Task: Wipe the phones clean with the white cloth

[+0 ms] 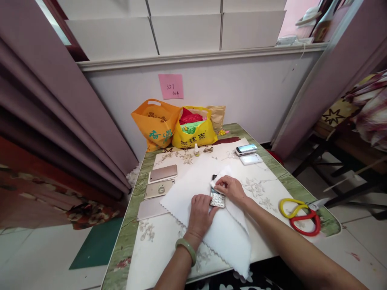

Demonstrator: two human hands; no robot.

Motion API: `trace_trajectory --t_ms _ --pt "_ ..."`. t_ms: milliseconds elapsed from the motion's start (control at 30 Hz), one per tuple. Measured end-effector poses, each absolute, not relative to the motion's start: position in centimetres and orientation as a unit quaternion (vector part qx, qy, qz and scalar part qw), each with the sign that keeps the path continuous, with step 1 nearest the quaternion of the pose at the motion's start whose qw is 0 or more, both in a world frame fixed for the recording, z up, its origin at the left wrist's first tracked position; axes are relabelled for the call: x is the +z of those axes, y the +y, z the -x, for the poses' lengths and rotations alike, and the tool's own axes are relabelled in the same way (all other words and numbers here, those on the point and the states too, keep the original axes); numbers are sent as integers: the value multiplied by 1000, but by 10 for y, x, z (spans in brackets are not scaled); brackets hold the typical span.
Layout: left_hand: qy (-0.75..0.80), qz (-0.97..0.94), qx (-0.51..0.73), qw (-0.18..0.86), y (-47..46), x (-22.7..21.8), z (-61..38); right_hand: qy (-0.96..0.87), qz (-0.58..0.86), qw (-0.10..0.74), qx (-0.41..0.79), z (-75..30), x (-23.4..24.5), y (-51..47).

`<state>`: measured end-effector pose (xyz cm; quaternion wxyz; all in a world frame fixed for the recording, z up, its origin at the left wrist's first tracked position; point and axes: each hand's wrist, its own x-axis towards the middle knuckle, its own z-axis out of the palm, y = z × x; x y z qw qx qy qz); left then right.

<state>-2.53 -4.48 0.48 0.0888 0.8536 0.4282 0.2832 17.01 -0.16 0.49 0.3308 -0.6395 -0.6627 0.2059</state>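
Half-curled, left hand [200, 213] holds a phone [217, 199]; right hand [232, 189] pinches cloth [225, 171].

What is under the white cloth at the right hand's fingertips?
A keypad phone: its keys and a dark top corner show. The cloth and right hand hide much of the part between.

Scissors [313, 206] lie right of the right hand [232, 188], and an orange bag [159, 127] and yellow bag [196, 137] stand beyond it.

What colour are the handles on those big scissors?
One handle is yellow, the other handle red; the head view shows both.
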Motion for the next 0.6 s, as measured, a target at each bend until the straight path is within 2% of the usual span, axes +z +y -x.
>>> trace_trajectory --t_ms 100,267,433,500,600 --pt "426 -856 281 87 -44 4 24 -663 645 314 213 -168 8 0" --pt "431 -858 269 76 -46 5 23 -570 730 346 149 -166 4 12" --pt "427 -862 267 65 -46 4 22 -684 598 345 234 -177 -3 8" --pt "426 -863 265 64 -46 3 21 -654 633 343 232 -175 -2 10" --pt "429 -863 259 67 -46 4 21 -536 749 355 158 -165 0 17"
